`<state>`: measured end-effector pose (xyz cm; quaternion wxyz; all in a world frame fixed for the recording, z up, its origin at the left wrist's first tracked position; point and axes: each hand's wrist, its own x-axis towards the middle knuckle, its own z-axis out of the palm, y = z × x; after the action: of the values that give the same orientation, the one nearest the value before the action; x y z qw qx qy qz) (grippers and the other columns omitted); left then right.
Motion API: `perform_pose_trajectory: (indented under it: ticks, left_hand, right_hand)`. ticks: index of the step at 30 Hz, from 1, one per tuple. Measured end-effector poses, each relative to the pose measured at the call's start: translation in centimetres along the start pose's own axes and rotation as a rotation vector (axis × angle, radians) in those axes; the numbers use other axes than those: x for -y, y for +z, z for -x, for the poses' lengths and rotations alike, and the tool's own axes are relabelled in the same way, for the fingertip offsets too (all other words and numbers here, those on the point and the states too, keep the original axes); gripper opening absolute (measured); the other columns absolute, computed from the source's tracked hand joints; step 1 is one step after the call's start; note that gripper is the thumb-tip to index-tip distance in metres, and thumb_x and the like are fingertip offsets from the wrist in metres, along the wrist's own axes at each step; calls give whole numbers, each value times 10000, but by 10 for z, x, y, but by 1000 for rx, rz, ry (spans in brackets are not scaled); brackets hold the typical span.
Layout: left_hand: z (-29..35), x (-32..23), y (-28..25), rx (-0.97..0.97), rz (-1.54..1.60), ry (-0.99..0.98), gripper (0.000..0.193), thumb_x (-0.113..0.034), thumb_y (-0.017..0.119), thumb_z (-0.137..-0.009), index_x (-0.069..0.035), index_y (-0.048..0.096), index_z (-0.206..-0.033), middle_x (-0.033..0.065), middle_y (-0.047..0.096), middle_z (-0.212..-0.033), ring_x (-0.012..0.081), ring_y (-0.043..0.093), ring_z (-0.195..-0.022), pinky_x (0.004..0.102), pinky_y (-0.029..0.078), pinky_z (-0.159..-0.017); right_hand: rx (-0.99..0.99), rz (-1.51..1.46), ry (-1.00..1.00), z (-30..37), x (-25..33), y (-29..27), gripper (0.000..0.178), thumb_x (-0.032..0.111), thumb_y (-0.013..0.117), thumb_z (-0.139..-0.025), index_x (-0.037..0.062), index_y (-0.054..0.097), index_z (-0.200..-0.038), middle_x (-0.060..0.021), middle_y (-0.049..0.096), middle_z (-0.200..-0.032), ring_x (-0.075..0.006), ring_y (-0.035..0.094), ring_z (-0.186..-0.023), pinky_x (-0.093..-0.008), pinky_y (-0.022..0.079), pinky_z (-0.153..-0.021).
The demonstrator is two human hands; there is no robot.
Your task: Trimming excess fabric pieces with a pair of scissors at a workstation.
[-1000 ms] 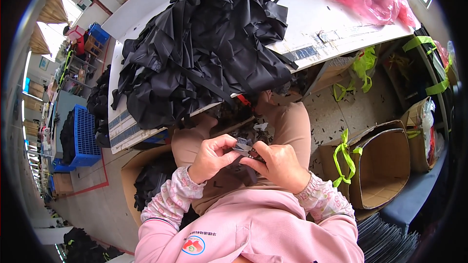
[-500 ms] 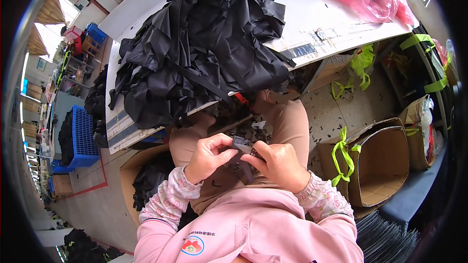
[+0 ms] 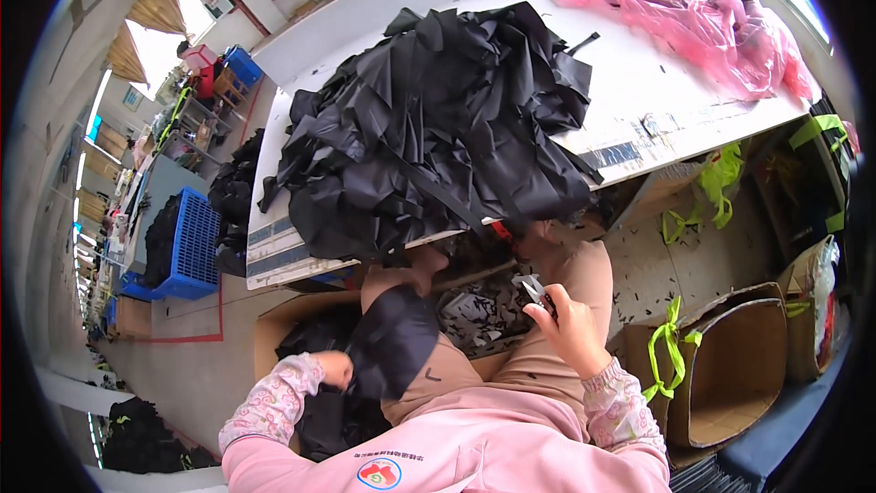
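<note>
My left hand (image 3: 335, 369), blurred by motion, is closed at the edge of a black fabric piece (image 3: 394, 342). The piece hangs over my left thigh and the cardboard box (image 3: 266, 324) beside it, where more black fabric lies. Above my right thigh, my right hand (image 3: 573, 330) is wrapped around small thread snips (image 3: 533, 290), their metal blades pointing up and left. On the table ahead lies a big heap of black fabric pieces (image 3: 429, 128), straps among them, spilling over the near edge.
Pink plastic sheeting (image 3: 684, 23) lies at the white table's (image 3: 630, 110) far right. Between my legs, offcuts (image 3: 484, 315) fill a container. An open carton (image 3: 735, 374) with a green tie stands right. A blue crate (image 3: 193, 242) with black fabric sits left.
My hands have parted from above my lap. The left has swung left and down with the black fabric piece; the right has moved right with the snips. The whole view has shifted.
</note>
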<state>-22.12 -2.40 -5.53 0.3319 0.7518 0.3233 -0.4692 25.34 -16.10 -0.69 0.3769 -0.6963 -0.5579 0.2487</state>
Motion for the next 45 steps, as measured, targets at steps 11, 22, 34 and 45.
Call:
perform_pose_trajectory:
  ticks: [11,22,34,45]
  left_hand:
    - [24,-67,-220,-1209,1225,439,250,-252,613,-937,-41,589,-1068,43,600,-742,74,495,-446,200,377,-398]
    - [0,-74,-330,-1802,943,401,170,-120,708,-827,-20,581,-772,6,567,-722,106,518,-639,270,428,-607]
    - [85,-247,-177,-790,-340,1030,145,-126,647,-748,-68,535,-818,88,558,-782,272,600,-766,389,488,-723]
    - [20,-234,-143,-1142,644,829,395,-168,752,-816,-36,543,-1124,72,583,-1074,178,591,-900,304,485,-824]
  right_hand:
    - [39,-10,-44,-15,5,29,314,283,615,-919,23,480,-1034,-206,631,-692,-412,629,-659,-481,489,-566]
    - [50,6,4,15,-19,18,308,297,594,-929,41,486,-1061,-193,633,-693,-424,617,-665,-500,471,-571]
    - [224,-635,-383,-15,75,-43,648,307,820,-752,-16,507,-1218,-82,651,-1110,-47,480,-554,-196,399,-509]
    - [54,-712,-39,0,49,-6,142,-54,670,-838,3,600,-948,-3,610,-841,-61,555,-785,-216,464,-720]
